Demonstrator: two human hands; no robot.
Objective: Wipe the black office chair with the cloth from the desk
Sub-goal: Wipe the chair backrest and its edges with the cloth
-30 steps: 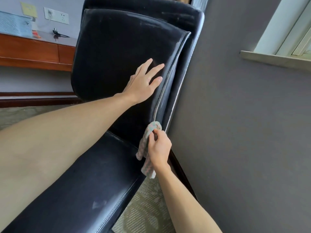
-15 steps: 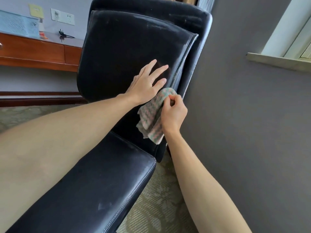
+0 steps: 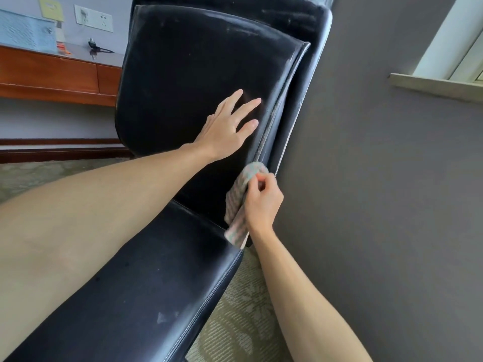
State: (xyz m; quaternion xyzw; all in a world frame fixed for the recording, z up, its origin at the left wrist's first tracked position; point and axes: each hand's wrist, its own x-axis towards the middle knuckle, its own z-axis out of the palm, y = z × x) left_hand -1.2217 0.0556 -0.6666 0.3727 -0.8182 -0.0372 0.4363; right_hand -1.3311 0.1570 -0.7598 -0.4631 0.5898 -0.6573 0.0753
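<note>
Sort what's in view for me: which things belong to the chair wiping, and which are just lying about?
In the job:
- black office chair
- cloth, gripped in the right hand at the backrest's right edge
- left hand, flat on the backrest

Lying about:
- desk
- plug and cable on it
- wall socket
- yellow note
- window sill

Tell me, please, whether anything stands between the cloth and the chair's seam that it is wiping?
Nothing visible does. The right hand presses the cloth straight against the chair at the backrest's right seam. The left hand lies flat on the backrest, above and left of the cloth, clear of the seam.
</note>
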